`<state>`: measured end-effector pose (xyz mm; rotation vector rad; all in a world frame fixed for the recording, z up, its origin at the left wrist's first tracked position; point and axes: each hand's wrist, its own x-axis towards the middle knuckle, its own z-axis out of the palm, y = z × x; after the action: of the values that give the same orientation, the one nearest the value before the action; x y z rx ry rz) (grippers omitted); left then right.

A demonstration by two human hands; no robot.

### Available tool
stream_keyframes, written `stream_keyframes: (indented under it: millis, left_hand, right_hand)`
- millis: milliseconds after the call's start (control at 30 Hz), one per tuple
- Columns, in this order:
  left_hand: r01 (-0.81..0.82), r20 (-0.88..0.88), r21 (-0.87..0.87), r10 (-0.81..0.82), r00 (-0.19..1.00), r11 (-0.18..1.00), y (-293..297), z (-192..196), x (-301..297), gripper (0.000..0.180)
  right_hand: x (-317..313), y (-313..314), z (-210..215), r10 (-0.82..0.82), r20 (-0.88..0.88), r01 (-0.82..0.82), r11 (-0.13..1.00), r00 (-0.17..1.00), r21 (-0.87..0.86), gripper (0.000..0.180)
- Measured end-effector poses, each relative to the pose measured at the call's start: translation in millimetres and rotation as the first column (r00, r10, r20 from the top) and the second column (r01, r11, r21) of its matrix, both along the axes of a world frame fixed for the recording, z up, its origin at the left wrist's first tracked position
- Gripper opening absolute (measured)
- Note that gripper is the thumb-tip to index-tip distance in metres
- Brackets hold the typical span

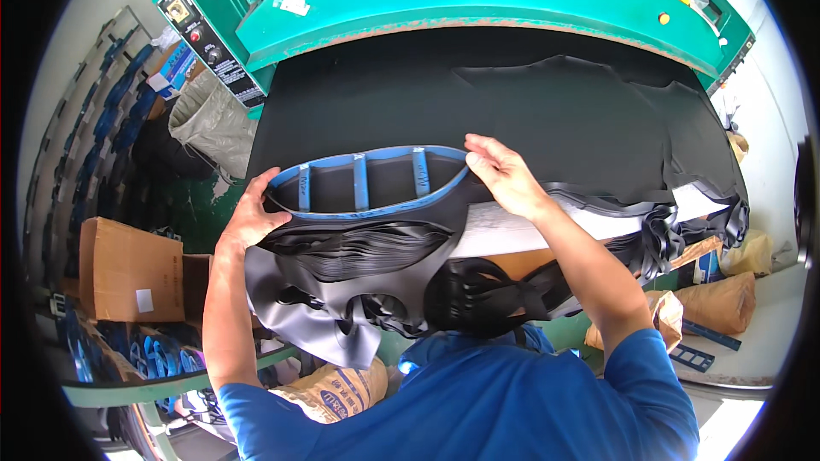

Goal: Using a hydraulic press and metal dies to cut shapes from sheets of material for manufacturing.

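The left arm comes up from the lower left of the picture, almost straight up. The left hand is left of the middle. Its thumb is low and points right. Its fingers are higher up and bend over to the right, so hand and thumb make a C. The right arm slants up and left from the lower right. The right hand is near the middle, with its fingers pointing up and left. Both forearms are bare.
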<state>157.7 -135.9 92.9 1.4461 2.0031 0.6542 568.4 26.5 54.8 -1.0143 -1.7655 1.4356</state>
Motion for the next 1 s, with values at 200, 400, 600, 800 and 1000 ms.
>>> stream_keyframes:
  millis: [200,400,600,800,1000]
  left_hand:
    - [-0.332,-0.209,0.283,0.396,0.894,0.9,-39.6,8.6,76.0,0.083]
    - [-0.069,-0.202,0.51,0.198,0.959,0.858,-53.9,-5.1,361.4,0.024]
    - [0.03,-0.326,0.612,0.217,0.92,0.791,-7.3,-71.2,508.9,0.03]
    - [0.006,-0.384,0.687,0.355,0.852,0.727,-11.4,-82.8,513.0,0.018]
    - [-0.011,-0.375,0.701,0.381,0.845,0.713,-15.9,-90.3,513.8,0.021]
  right_hand:
    - [186.6,-20.3,48.8,-0.1,-0.05,0.111,0.942,0.994,0.316,0.036]
    - [455.8,-41.7,-7.6,-0.7,-0.068,0.626,0.585,0.711,0.516,0.029]
    - [544.5,-53.8,-95.3,-0.808,0.061,0.711,0.55,0.586,0.438,0.028]
    - [509.2,-53.6,-87.7,-0.726,0.107,0.359,0.456,0.68,0.815,0.025]
    - [489.1,-65.1,-48.8,-0.746,0.259,0.109,0.405,0.613,0.908,0.041]
